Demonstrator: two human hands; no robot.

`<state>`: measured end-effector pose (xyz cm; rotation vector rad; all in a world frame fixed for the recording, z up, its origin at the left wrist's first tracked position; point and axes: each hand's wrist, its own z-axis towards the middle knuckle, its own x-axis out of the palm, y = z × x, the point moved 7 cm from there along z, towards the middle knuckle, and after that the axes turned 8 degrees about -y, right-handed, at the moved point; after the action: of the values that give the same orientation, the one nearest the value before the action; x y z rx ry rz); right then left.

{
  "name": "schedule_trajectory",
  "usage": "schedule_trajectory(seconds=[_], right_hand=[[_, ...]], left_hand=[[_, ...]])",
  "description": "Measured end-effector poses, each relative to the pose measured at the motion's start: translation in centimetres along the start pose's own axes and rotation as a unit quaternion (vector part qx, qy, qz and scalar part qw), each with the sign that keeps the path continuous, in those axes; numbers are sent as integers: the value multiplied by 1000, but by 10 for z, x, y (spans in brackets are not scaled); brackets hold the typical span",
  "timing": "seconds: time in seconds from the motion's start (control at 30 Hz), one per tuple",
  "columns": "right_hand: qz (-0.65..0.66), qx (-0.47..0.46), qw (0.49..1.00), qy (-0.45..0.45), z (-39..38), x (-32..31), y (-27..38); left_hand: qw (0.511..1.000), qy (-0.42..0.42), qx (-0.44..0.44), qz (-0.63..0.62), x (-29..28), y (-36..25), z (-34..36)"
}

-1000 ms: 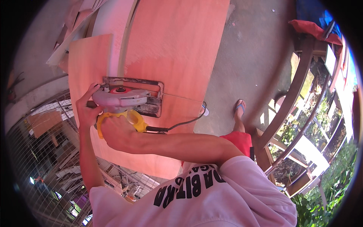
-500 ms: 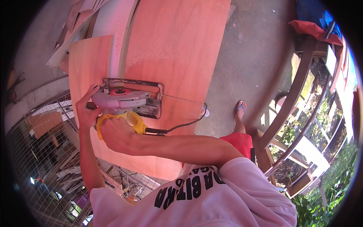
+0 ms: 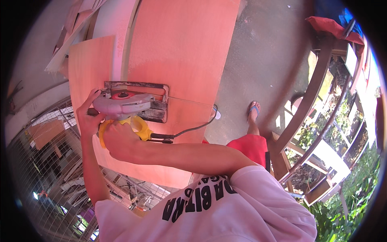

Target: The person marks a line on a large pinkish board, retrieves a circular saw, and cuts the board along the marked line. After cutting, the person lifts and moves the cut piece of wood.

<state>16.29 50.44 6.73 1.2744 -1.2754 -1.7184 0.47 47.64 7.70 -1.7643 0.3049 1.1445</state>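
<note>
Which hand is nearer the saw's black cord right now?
Right. The right hand holds the yellow handle, just left of where the black cord leaves the saw. The left hand is farther left, at the saw's opposite end.

This looks like a woodworking shop, partly open to the outdoors. The clearest sign is the saw (image 3: 125, 105), a corded power tool resting on a broad wood sheet (image 3: 177, 48). A thin straight line (image 3: 192, 102) crosses the sheet to the right of the saw, out to the sheet's edge. Beyond the saw and to its left lie more panels (image 3: 76, 28), overlapping. Nearer than the saw, on its left, wire mesh (image 3: 30, 165) stands before a jumble of boards and scraps (image 3: 70, 171). Right of the saw is bare grey floor (image 3: 268, 52); farther right, past a brown frame (image 3: 307, 107), sunlit plants (image 3: 356, 213) show.
</note>
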Motion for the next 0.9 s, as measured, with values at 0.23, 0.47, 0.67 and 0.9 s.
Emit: schedule_trajectory(seconds=[0.23,0.47,0.67,0.9], right_hand=[[-22,-7,997,-79,-2,4,4],[-29,-13,999,-15,-1,3,3],[-21,-6,1000,13,2,7,1],[-27,14,998,59,4,5,3]], left_hand=[[1000,1,15,11,-3,-3,1],[999,5,-35,26,-2,-15,-2],[999,-1,5,43,-1,-19,1],[1000,-8,-16,-11,0,-17,-2]])
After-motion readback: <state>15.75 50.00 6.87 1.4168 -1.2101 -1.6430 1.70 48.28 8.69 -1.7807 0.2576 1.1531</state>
